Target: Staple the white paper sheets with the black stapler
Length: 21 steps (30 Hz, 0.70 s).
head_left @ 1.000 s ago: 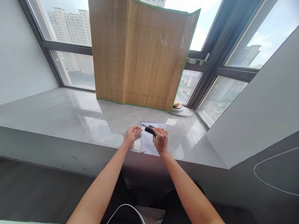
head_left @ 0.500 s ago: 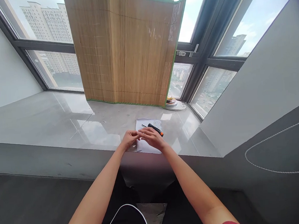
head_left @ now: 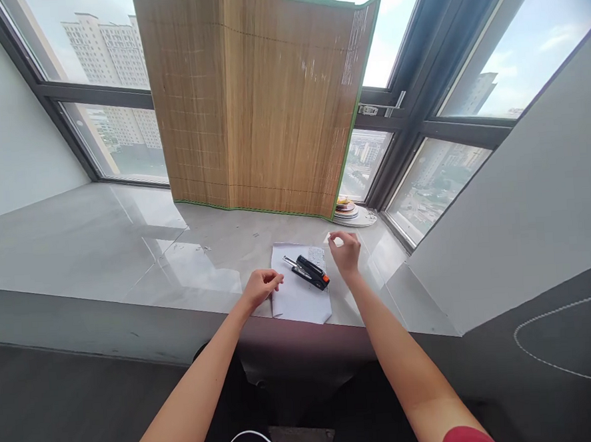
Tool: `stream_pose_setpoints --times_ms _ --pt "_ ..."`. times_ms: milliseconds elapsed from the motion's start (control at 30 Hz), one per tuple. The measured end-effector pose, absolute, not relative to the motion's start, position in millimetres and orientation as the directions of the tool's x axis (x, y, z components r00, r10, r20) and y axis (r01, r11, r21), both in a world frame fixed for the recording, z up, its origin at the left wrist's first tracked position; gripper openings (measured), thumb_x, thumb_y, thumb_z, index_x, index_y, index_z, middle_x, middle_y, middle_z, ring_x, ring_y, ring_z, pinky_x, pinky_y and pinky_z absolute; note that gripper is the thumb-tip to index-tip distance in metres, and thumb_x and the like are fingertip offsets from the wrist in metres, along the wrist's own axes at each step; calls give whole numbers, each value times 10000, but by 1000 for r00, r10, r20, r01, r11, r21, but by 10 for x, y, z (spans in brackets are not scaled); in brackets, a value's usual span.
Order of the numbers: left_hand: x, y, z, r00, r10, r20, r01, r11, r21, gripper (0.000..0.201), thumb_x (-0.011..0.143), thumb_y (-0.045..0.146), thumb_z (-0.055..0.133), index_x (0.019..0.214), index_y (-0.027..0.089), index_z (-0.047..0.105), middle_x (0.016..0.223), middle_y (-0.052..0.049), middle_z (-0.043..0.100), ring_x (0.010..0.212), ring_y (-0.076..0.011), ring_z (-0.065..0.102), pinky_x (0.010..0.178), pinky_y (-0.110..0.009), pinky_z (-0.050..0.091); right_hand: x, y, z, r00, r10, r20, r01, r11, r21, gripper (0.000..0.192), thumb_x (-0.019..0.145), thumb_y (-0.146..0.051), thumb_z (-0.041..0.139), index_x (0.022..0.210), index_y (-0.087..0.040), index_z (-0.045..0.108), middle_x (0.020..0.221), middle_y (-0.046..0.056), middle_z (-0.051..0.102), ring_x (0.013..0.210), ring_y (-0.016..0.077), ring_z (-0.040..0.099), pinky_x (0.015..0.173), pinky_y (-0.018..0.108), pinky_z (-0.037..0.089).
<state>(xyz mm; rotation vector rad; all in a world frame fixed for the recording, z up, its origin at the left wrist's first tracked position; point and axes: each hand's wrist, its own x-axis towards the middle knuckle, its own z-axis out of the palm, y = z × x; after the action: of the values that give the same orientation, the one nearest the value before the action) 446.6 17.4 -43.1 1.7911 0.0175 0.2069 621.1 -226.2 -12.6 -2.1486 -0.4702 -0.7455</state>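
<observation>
A black stapler (head_left: pixel 310 273) with an orange end lies opened out on a sheet of white paper (head_left: pixel 298 304) at the front of the sill. My left hand (head_left: pixel 262 288) is closed in a pinch over the paper's left edge, left of the stapler. Whatever its fingertips hold, if anything, is too small to make out. Beyond the paper's right side, my right hand (head_left: pixel 346 250) is raised with thumb and index finger pinched together; I cannot tell what is between them. A patch of small grey specks (head_left: pixel 316 255) shows at the paper's upper right.
A bamboo mat (head_left: pixel 269 116) with green edging stands against the window behind the sill (head_left: pixel 217 242). Stacked round plates or discs (head_left: pixel 352 215) sit in the back right corner. Tiny bits (head_left: pixel 206 248) lie on the sill to the left. A beaded cord (head_left: pixel 546 312) hangs at right.
My hands were together over the paper and are now apart. The right hand has moved right and away from me, uncovering the stapler. The left hand remains near the paper's left edge.
</observation>
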Motion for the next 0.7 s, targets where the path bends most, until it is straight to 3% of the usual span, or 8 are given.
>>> stream_pose_setpoints --times_ms 67,133,333,433,533,633,700 --pt "4481 168 -437 981 123 151 -111 -279 954 349 872 479 673 705 176 719 578 -10 617 522 -117 512 534 -246 380 6598 -2369 -194 909 22 417 308 -710 -633 154 815 -204 589 811 -214 743 955 95 779 1009 284 669 1005 418 482" --pt "4495 175 -442 980 129 151 -107 -298 949 323 870 451 670 703 177 709 587 -6 624 523 -115 510 544 -250 383 6895 -2416 -297 943 14 334 240 -723 -648 139 757 -196 613 771 -204 751 908 98 782 912 272 689 967 398 492" --pt "4551 215 -506 966 228 125 -66 -252 965 338 881 474 650 709 188 705 575 6 596 545 -125 527 546 -251 399 7231 -2388 -496 961 5 277 197 -716 -670 183 782 -226 645 874 -193 800 1047 130 780 963 274 689 934 374 487" --pt "4569 201 -527 949 305 82 -12 -224 974 341 874 482 643 713 187 699 602 -5 610 563 -134 555 523 -242 415 7166 -2433 -523 957 73 280 239 -745 -622 247 862 -204 599 990 -160 806 1155 156 751 967 243 685 947 351 472" --pt "4641 244 -499 945 323 43 31 -221 975 353 900 500 603 771 185 698 609 -1 618 516 -129 544 489 -241 420 6891 -2504 -604 942 160 294 301 -790 -535 326 929 -126 498 1071 -163 789 1215 169 714 1127 254 638 1005 367 432" --pt "4882 419 -428 917 366 161 25 -455 890 341 965 433 507 837 189 709 650 -13 647 578 -153 599 596 -273 507 6484 -2548 -709 921 241 306 364 -814 -452 331 949 -91 491 1117 -208 752 1249 137 691 1278 267 553 1059 381 388" --pt "5147 588 -389 864 398 308 58 -686 725 301 979 327 480 915 172 730 874 -79 728 804 -202 681 812 -330 554 6257 -2556 -735 893 321 316 420 -848 -324 351 973 -105 467 1217 -215 695 1356 129 637 1359 265 490 1088 378 365"
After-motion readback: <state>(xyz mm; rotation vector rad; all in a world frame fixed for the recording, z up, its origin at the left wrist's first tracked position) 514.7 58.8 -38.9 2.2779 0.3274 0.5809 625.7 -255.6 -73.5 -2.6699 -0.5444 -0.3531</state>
